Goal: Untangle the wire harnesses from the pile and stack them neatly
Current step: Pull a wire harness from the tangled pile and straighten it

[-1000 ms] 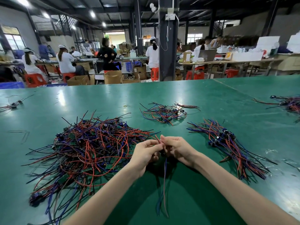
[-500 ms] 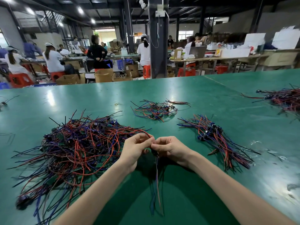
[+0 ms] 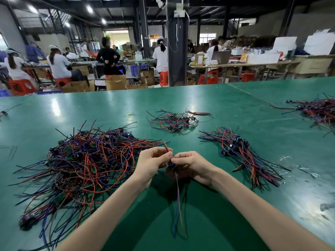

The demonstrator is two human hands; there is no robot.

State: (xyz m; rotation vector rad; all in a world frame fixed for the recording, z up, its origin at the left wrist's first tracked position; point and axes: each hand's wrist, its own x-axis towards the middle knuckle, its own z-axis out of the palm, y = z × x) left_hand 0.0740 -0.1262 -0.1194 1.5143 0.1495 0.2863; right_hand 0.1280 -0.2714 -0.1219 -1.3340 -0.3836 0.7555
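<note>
A big tangled pile of red, blue and black wire harnesses [image 3: 87, 163] covers the left of the green table [image 3: 235, 109]. In front of me, my left hand [image 3: 151, 164] and my right hand [image 3: 190, 164] meet fingertip to fingertip, both pinching one wire harness [image 3: 178, 201]. Its red and blue wires hang down toward me, and a short red end sticks up between my hands. To the right lies a neater stack of harnesses [image 3: 241, 153], wires fanned out toward the near right.
A small loose bunch of harnesses [image 3: 176, 122] lies further back in the middle. Another pile [image 3: 319, 110] sits at the far right, and a stray harness [image 3: 3, 112] at the far left edge. Beyond the table people work at benches.
My hands have stayed together on the same harness, working it with small finger movements. The view has swung slightly; the piles have not moved.
</note>
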